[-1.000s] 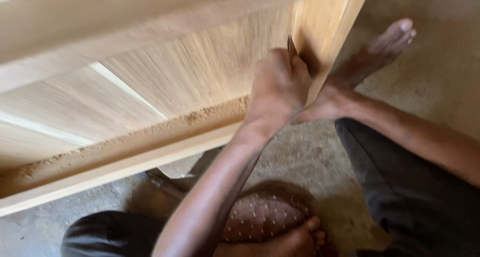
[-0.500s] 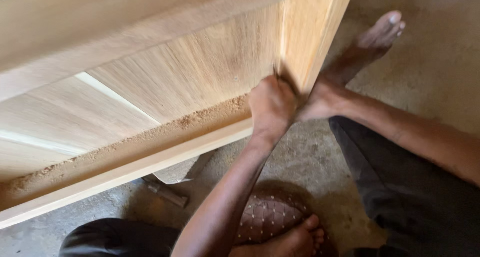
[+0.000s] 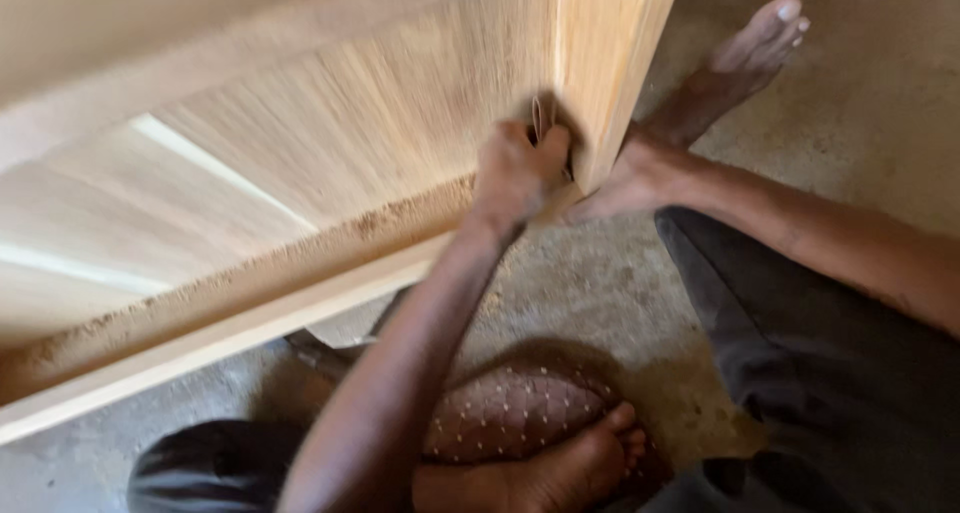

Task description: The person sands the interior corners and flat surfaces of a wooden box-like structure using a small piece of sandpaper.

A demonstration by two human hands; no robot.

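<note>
Both hands (image 3: 520,168) sanding (prob.) panel (image 3: 380,123).

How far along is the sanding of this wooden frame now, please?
Sawdust along the lower rail shows much rubbing is done. The left hand presses folded sandpaper into the corner beside the upright post. What remains cannot be told; the panel is blurred.

Left hand shifts along the corner joint; view drifts.

We note the left hand (image 3: 515,173), fist closed on a folded sheet of sandpaper (image 3: 545,123), sits higher against the inner corner of the wooden frame (image 3: 600,63) than half a second ago, after dropping from its first height. The frame's end and outstretched foot (image 3: 745,58) stand further left and up.
</note>
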